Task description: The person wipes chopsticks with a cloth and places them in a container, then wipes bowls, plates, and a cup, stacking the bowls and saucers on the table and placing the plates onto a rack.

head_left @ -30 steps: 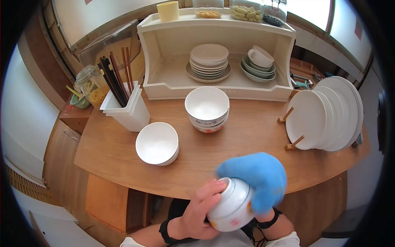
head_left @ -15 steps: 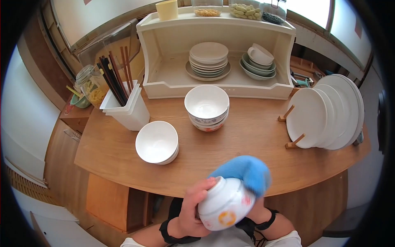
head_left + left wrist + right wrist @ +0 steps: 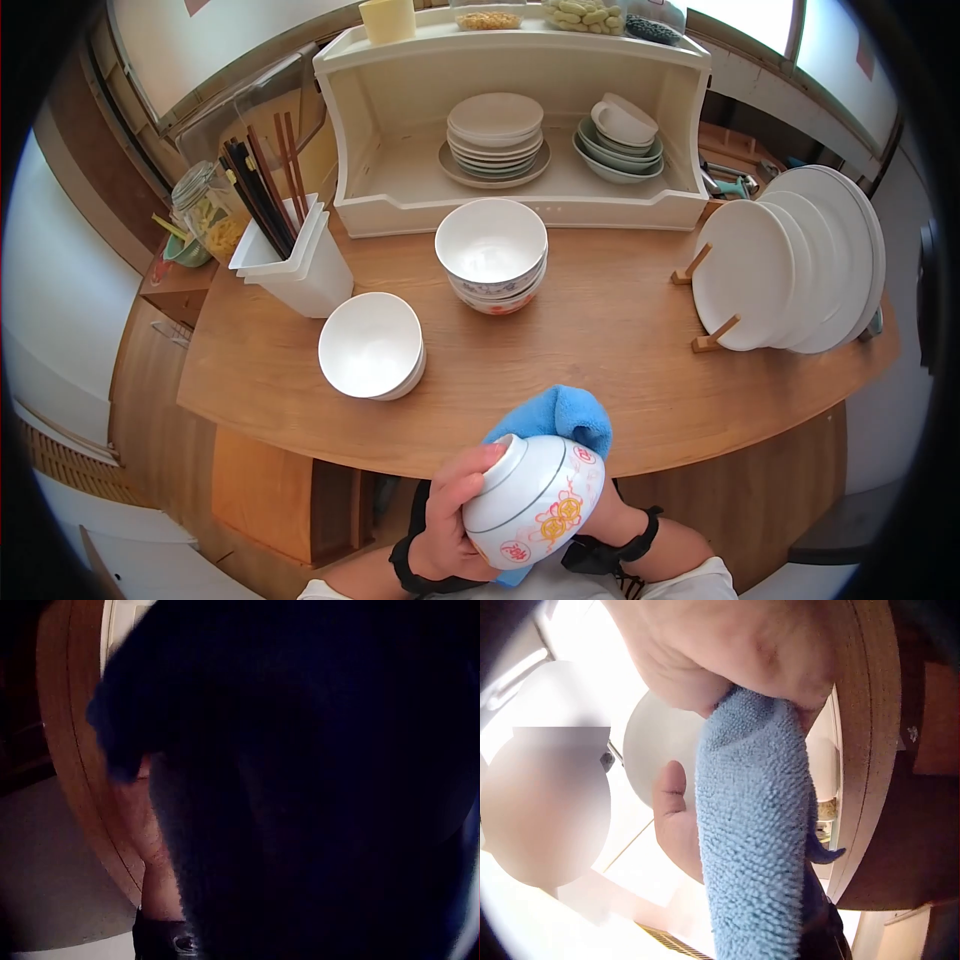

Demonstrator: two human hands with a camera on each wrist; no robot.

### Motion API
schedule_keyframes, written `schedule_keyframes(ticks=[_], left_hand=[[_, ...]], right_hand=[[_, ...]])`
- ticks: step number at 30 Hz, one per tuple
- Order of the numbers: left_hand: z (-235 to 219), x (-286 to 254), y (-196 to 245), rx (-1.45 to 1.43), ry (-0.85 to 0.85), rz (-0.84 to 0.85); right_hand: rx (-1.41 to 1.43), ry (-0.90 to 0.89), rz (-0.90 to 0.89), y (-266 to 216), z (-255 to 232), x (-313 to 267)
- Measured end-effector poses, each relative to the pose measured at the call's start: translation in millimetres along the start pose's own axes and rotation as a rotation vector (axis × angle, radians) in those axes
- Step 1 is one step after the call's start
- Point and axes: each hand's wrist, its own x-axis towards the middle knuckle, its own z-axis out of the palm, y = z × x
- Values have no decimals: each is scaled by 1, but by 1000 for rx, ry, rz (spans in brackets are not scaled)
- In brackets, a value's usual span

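In the head view a white bowl (image 3: 535,505) with red and yellow patterns is tilted on its side near the body. My left hand (image 3: 455,515) grips it around its base and rim. Behind the bowl, my right hand (image 3: 608,520) is partly hidden, with a blue cloth (image 3: 560,415) bunched above it. The right wrist view shows the cloth (image 3: 754,825) gripped in my right hand (image 3: 735,652), the left thumb beside the bowl. Dark cloth (image 3: 225,787) fills most of the left wrist view.
Two bowl stacks, one left (image 3: 371,345) and one central (image 3: 491,245), stand on the wooden table (image 3: 610,330). A chopstick holder (image 3: 310,270) is at the left, a plate rack (image 3: 706,342) at the right. Behind them is a white shelf (image 3: 390,215) with dishes.
The bowl has turned, showing more of its pattern, and moved slightly left. The cloth and right hand have shifted left behind it. The head view has shifted slightly.
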Motion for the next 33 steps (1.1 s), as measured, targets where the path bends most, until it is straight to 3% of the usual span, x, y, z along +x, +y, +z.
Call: schedule_keyframes(ticks=[3, 5, 6, 8, 9, 11, 13, 14, 15, 17, 19, 24, 25, 26, 29, 30, 33], left_hand=[[1, 6, 3, 34, -20, 2], [4, 7, 2, -11, 27, 9], [4, 8, 4, -12, 28, 8], [1, 12, 8, 201, -127, -5], [0, 9, 7, 199, -125, -6], [-1, 2, 2, 173, -81, -1], [-2, -4, 0, 142, -51, 35], [-3, -5, 0, 114, -21, 67], [-3, -5, 0, 114, -23, 69], [-2, -5, 0, 130, -10, 44], [-2, -8, -4, 72, 22, 26], [-8, -1, -6, 14, 22, 50], [-11, 4, 0, 199, 31, 60], [-14, 7, 4, 387, 41, 70], [-38, 8, 10, 544, -30, -30], [-46, 18, 12, 543, -46, -64], [-71, 28, 15, 511, 41, -164]], right_hand=[[-199, 116, -91, -7, -11, 5], [-176, 199, -190, -21, -11, 13], [-638, 105, -264, -28, -21, 17], [-1102, 0, -329, -62, -17, 34], [-1291, -121, -44, -101, 6, 44], [-1464, -241, 251, -97, 15, 39], [-544, 211, -290, -10, 3, 10], [-545, 213, -293, 1, 2, 6], [-245, 221, -129, 9, 2, 3], [54, 218, 38, 10, 2, 3], [-161, 108, -71, 2, -2, 4], [-100, 137, -136, 3, -5, 2], [-20, 175, -178, 0, -3, 4], [-111, 163, -179, -2, -7, 4], [-322, 67, -185, -18, -13, 6], [-237, 72, -163, -27, -10, 6], [-285, -52, -167, -40, -20, 4]])
